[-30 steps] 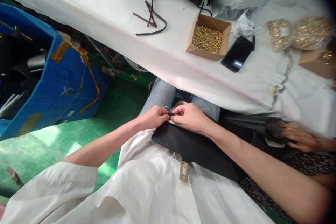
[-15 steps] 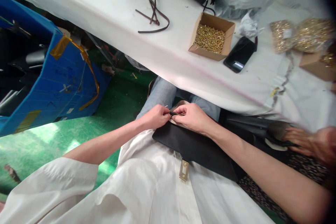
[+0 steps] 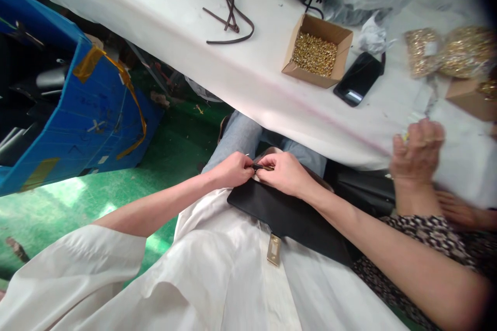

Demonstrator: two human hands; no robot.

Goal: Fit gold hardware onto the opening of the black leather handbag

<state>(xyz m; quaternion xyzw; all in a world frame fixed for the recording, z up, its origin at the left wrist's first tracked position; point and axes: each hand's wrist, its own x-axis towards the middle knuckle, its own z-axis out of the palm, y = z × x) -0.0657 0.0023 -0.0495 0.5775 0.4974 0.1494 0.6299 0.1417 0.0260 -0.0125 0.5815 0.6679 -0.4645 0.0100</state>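
A black handbag (image 3: 287,207) lies across my lap, its flap folded toward me and a gold clasp plate (image 3: 274,249) hanging from the flap's edge. At the bag's far edge, near its pale lining, my left hand (image 3: 235,169) is closed in a pinch on one end of a thin dark strap (image 3: 256,167). My right hand (image 3: 282,171) pinches the same small piece from the other side, and a bit of gold metal glints at its fingers. The fingertips nearly meet, so the fine detail between them is hidden.
On the white-covered table stand a carton (image 3: 316,54) of small gold fittings, a black phone (image 3: 357,78), loose dark straps (image 3: 235,26) and bags of fittings (image 3: 421,51). A blue bin (image 3: 89,108) of black pieces is at left. A co-worker's hand (image 3: 417,152) reaches over the table's right edge.
The co-worker's hand has come up over the table edge on the right. My two hands keep nearly the same pinch at the bag's edge.
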